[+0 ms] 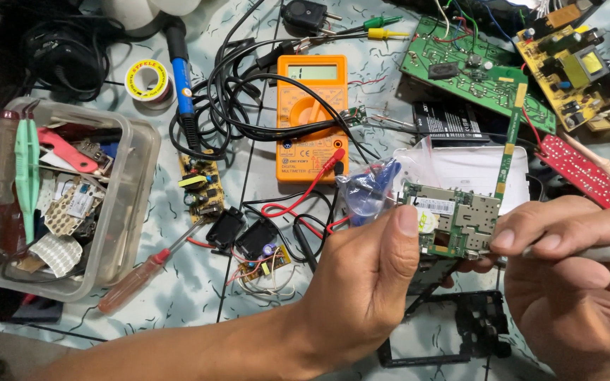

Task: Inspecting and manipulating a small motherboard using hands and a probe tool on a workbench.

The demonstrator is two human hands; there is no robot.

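My left hand [361, 282] grips a small green phone circuit board [460, 219] by its left edge, thumb on top, holding it above the table. My right hand [573, 275] is closed on a white, thin tool handle [601, 252] and its fingers touch the board's right edge. The tool's tip is hidden behind my fingers. A crumpled clear plastic bag with something blue in it [368, 192] lies just behind my left thumb. Under my hands rests a black phone frame [474, 331].
An orange multimeter [312, 116] with red and black leads sits at centre. At left stands a clear plastic box [135, 190] of tools and parts. Also on the table are a blue soldering iron [181, 77], solder spool [147, 79], red screwdriver [139, 279], and green [481, 74], yellow [570, 67] and red [580, 169] boards at right.
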